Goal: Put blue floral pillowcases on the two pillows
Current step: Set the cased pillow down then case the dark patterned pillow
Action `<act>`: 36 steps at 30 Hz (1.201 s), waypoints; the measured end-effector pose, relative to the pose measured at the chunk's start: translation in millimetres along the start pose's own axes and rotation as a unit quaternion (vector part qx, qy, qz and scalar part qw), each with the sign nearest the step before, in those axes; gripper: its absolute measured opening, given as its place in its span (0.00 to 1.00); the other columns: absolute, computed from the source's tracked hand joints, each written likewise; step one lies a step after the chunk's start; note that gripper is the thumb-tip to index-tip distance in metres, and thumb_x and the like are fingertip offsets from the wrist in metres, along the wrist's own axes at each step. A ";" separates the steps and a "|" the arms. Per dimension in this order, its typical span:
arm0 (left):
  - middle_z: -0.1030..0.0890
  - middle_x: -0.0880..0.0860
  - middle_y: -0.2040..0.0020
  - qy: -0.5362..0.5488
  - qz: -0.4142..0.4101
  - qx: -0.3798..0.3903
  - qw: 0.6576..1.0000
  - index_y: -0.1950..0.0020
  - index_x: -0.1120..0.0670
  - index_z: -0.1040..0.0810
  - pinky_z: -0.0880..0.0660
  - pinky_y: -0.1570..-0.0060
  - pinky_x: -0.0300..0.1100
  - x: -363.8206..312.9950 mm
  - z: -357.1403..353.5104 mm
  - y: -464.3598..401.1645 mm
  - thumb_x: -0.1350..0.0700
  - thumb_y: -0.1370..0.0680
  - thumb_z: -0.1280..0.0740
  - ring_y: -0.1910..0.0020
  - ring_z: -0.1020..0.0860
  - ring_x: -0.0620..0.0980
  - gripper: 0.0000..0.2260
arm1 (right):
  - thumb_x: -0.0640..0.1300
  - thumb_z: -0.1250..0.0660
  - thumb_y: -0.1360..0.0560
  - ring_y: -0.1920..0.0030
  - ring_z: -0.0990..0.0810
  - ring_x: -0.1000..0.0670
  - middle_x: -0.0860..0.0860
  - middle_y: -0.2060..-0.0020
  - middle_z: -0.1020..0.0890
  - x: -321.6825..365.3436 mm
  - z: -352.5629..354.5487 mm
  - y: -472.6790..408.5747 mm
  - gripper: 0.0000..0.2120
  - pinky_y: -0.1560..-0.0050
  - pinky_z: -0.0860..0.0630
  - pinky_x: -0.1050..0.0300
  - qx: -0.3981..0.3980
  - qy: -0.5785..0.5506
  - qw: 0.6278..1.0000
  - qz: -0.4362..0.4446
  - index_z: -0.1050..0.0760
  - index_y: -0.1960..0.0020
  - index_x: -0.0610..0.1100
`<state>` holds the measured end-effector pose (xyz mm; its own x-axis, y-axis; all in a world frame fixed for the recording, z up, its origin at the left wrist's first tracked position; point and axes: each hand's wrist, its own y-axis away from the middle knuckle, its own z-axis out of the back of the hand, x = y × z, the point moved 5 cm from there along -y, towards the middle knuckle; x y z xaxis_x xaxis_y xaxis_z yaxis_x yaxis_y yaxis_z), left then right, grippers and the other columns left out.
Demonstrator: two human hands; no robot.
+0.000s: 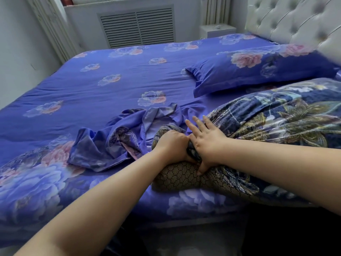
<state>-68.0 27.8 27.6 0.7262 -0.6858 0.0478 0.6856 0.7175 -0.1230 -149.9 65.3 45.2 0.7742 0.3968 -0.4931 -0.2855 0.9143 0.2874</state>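
I have only 1 view, the head camera, so everything comes from it.

In the upper right of the frame, 1 pillow (258,71) already wears its blue floral case and lies flat near the tufted headboard (295,19). I count that half as done.

At right of centre lies the 2nd pillow (286,126), which shows a dark navy and gold patterned cover, not the blue floral one. Its near end reaches down to the lower middle of the frame, where both hands meet it.

My left hand (171,145) is closed in a fist, bunching that end of the dark fabric. My right hand (204,143) is partly spread: the fingers lie flat and slightly apart over the pillow, while the thumb presses down against the honeycomb-printed corner. The 2 hands are touching each other.

Just left of the hands, in the middle of the frame, the loose blue floral pillowcase (129,133) sits crumpled on the bed sheet (92,85), beside the pillow's end but not over it. I cannot find its opening in the folds.

My judgement: about halfway. What remains is feeding this 2nd pillow into the crumpled case, pulling it up, and setting it beside the 1st.
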 end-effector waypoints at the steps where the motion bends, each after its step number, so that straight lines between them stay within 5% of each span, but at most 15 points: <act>1: 0.17 0.54 0.53 0.004 0.007 -0.014 1.000 0.50 0.54 0.20 0.30 0.49 0.46 0.9 -1.5 3.4 0.33 0.36 0.29 0.52 0.20 0.55 0.27 | 0.76 0.35 0.41 0.24 0.59 0.38 0.39 0.24 0.55 0.2 -1.1 -1.4 0.64 0.28 0.65 0.41 -0.006 -0.022 1.000 0.015 0.60 0.23 0.38; 5: 0.17 0.55 0.54 0.053 0.030 -0.041 0.997 0.51 0.55 0.20 0.31 0.50 0.46 2.2 1.0 12.3 0.36 0.38 0.26 0.53 0.21 0.56 0.26 | 0.72 0.31 0.40 0.31 0.34 0.45 0.44 0.32 0.33 -1.5 0.4 -8.1 0.61 0.28 0.44 0.52 -0.011 -0.095 0.994 0.048 0.54 0.24 0.37; 8: 0.18 0.53 0.58 0.120 0.030 -0.033 0.992 0.55 0.54 0.21 0.30 0.53 0.45 9.0 7.3 13.7 0.37 0.40 0.24 0.57 0.22 0.54 0.26 | 0.68 0.30 0.39 0.39 0.27 0.45 0.47 0.39 0.26 -2.9 3.8 -12.7 0.45 0.36 0.33 0.52 -0.018 -0.108 0.991 0.077 0.37 0.32 0.43; 10: 0.19 0.51 0.57 0.204 0.037 -0.013 0.978 0.53 0.55 0.21 0.29 0.52 0.44 17.7 13.2 18.0 0.40 0.38 0.23 0.56 0.23 0.50 0.23 | 0.64 0.30 0.37 0.43 0.24 0.45 0.48 0.42 0.23 -5.1 3.1 -12.4 0.37 0.40 0.30 0.52 -0.020 -0.125 0.987 0.095 0.35 0.36 0.46; 14: 0.19 0.53 0.56 0.487 0.128 -0.101 0.858 0.51 0.60 0.20 0.26 0.50 0.41 64.0 32.4 31.6 0.56 0.25 0.29 0.56 0.22 0.47 0.08 | 0.56 0.33 0.34 0.48 0.21 0.43 0.50 0.48 0.19 -15.7 -6.8 -6.3 0.24 0.51 0.25 0.54 -0.056 -0.154 0.981 0.106 0.33 0.41 0.53; 18: 0.24 0.55 0.65 0.435 0.328 -0.201 0.814 0.61 0.63 0.22 0.30 0.58 0.46 141.8 3.2 57.8 0.49 0.21 0.37 0.62 0.28 0.47 0.18 | 0.53 0.38 0.30 0.50 0.21 0.42 0.49 0.51 0.19 -44.4 10.9 1.1 0.11 0.54 0.26 0.55 -0.087 -0.220 0.968 0.079 0.29 0.50 0.52; 20: 0.27 0.51 0.71 0.406 0.386 -0.172 0.810 0.70 0.57 0.27 0.32 0.64 0.42 159.2 -14.1 62.5 0.52 0.21 0.38 0.69 0.31 0.45 0.18 | 0.52 0.38 0.29 0.49 0.20 0.43 0.48 0.50 0.18 -65.9 32.2 -2.4 0.11 0.51 0.24 0.52 -0.111 -0.250 0.960 0.060 0.26 0.49 0.50; 22: 0.30 0.49 0.70 0.350 0.398 -0.072 0.845 0.70 0.53 0.31 0.37 0.70 0.37 160.5 -30.8 58.8 0.56 0.22 0.38 0.68 0.33 0.42 0.16 | 0.49 0.35 0.29 0.48 0.20 0.43 0.47 0.49 0.18 -85.0 55.9 -11.4 0.11 0.49 0.24 0.51 -0.151 -0.280 0.947 0.046 0.25 0.47 0.49; 26: 0.24 0.52 0.62 0.354 0.415 -0.062 0.836 0.60 0.57 0.26 0.32 0.57 0.43 157.5 -51.9 57.1 0.55 0.25 0.36 0.58 0.27 0.48 0.07 | 0.51 0.34 0.29 0.45 0.21 0.42 0.45 0.46 0.19 -100.2 75.6 -50.1 0.15 0.50 0.26 0.52 -0.169 -0.270 0.948 -0.011 0.27 0.43 0.48; 29: 0.20 0.61 0.45 0.307 0.446 -0.012 0.841 0.42 0.63 0.26 0.28 0.48 0.47 156.8 -69.0 61.5 0.48 0.27 0.32 0.45 0.22 0.57 0.22 | 0.58 0.35 0.30 0.44 0.21 0.42 0.44 0.45 0.20 -87.7 48.7 -81.8 0.21 0.51 0.27 0.53 -0.145 -0.266 0.950 -0.078 0.28 0.44 0.46; 31: 0.21 0.63 0.42 0.276 0.442 0.027 0.853 0.39 0.63 0.28 0.26 0.47 0.47 152.9 -71.3 63.0 0.45 0.27 0.34 0.43 0.22 0.59 0.25 | 0.61 0.35 0.30 0.45 0.21 0.41 0.43 0.45 0.20 -68.9 17.9 -95.6 0.24 0.50 0.28 0.52 -0.125 -0.296 0.941 -0.109 0.29 0.45 0.43; 34: 0.19 0.60 0.47 0.214 0.438 0.072 0.870 0.46 0.58 0.22 0.27 0.52 0.45 152.3 -72.2 64.9 0.51 0.25 0.38 0.46 0.21 0.59 0.14 | 0.60 0.33 0.30 0.46 0.21 0.39 0.42 0.44 0.21 -49.9 -3.7 -109.4 0.28 0.51 0.28 0.50 -0.128 -0.330 0.926 -0.132 0.33 0.42 0.40; 36: 0.18 0.61 0.53 0.240 0.466 0.034 0.851 0.56 0.57 0.20 0.29 0.57 0.44 157.3 -72.2 68.6 0.55 0.26 0.37 0.50 0.21 0.60 0.08 | 0.61 0.32 0.32 0.45 0.21 0.39 0.42 0.43 0.22 -49.9 -3.0 -112.2 0.35 0.50 0.28 0.49 -0.145 -0.321 0.927 -0.130 0.36 0.36 0.38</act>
<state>89.6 -39.7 -44.9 0.8628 0.2270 -0.4517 -0.1646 0.9710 0.1736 -158.2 -56.9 35.1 0.9881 0.1145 0.1023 -0.1096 0.9926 -0.0522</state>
